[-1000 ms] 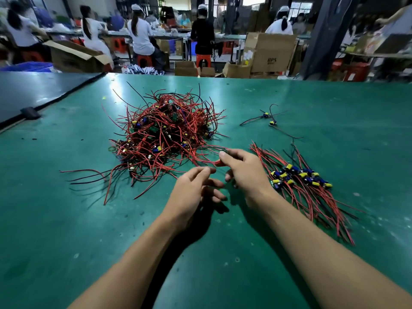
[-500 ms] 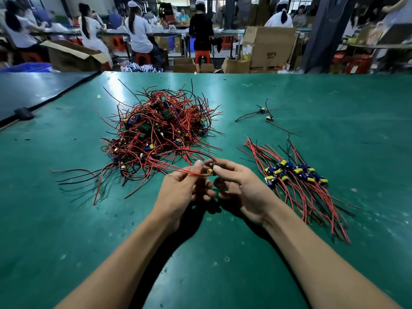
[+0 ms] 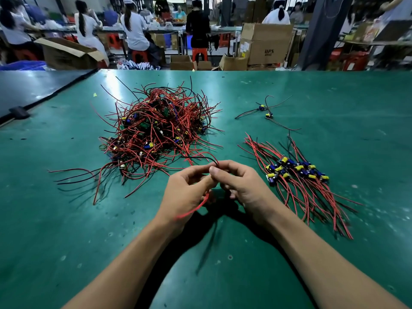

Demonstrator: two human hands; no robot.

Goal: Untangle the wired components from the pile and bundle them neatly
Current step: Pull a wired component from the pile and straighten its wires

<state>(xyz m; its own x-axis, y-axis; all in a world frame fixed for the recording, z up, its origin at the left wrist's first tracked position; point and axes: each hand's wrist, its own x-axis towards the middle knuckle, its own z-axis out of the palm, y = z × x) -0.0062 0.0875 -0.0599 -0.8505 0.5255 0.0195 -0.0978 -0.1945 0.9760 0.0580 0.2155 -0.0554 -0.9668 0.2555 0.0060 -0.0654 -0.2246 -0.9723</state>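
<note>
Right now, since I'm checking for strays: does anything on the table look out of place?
Yes: two loose components lie alone at the far right, apart from both the tangled pile and the sorted bundle.

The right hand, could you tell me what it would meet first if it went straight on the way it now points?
The right hand would meet the left hand almost at once; beyond that, probably the tangled pile.

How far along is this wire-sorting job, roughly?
Early, it seems. Done: a small sorted bunch lies straightened on the right. In hand: the left hand and right hand pinch one wired piece between them. Left: the big tangled pile, far larger, plus two stray pieces beyond.
</note>
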